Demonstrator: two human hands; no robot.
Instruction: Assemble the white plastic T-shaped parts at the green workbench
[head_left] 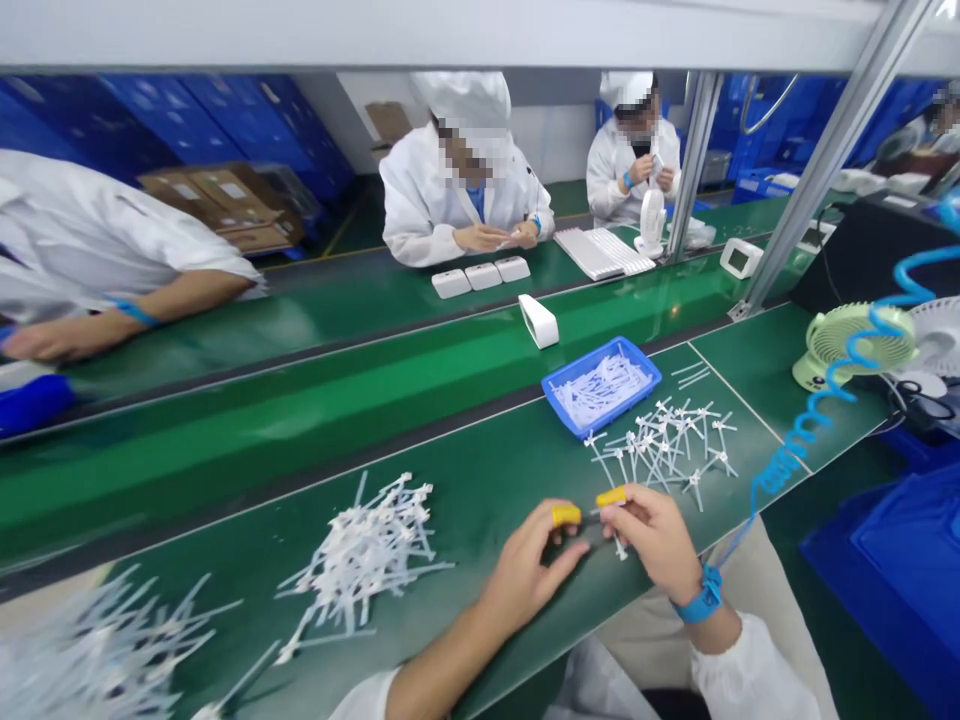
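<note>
My right hand (651, 538), with a yellow fingertip cover and a blue wrist strap, pinches a small white connector piece (620, 548) with a thin strip. My left hand (534, 565) is beside it, a yellow cover on its index finger and its thumb stretched apart from that finger. A blurred greyish strip (591, 517) spans the small gap between the two hands; whether the left fingers touch it I cannot tell. Beyond my right hand lie several white connectors with pale strips (660, 440). Behind them, a blue tray (550, 396) contains loose pale strips (604, 388).
Strip-and-connector piles lie left (360, 550) and near left (97, 650). A green conveyor (300, 400) carries a white housing (538, 322). Co-workers in white sit across it. A coiled blue cord (817, 405) hangs right, before a green fan (859, 340).
</note>
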